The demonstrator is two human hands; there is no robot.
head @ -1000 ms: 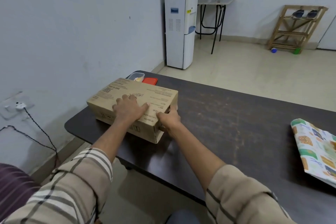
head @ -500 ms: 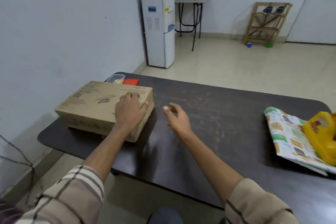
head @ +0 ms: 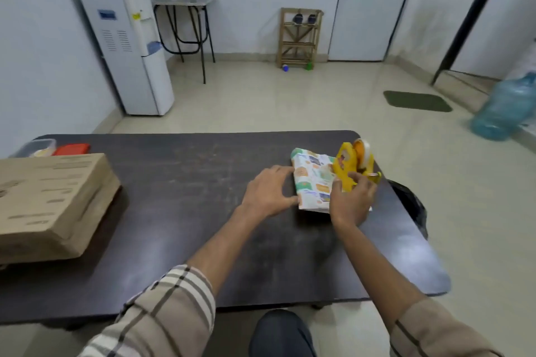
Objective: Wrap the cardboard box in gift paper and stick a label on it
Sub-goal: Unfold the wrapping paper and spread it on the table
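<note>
Here: left hand at gift paper; right hand grips dispenser.

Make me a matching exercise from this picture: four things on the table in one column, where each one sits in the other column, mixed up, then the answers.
Things
1. cardboard box
2. gift paper
3. tape dispenser
4. red container

Places
A. stands on the folded paper
B. left end of the table, lying flat
C. far left corner, behind the box
D. folded, near the right end

Pairs: 1-B, 2-D, 3-A, 4-C
</note>
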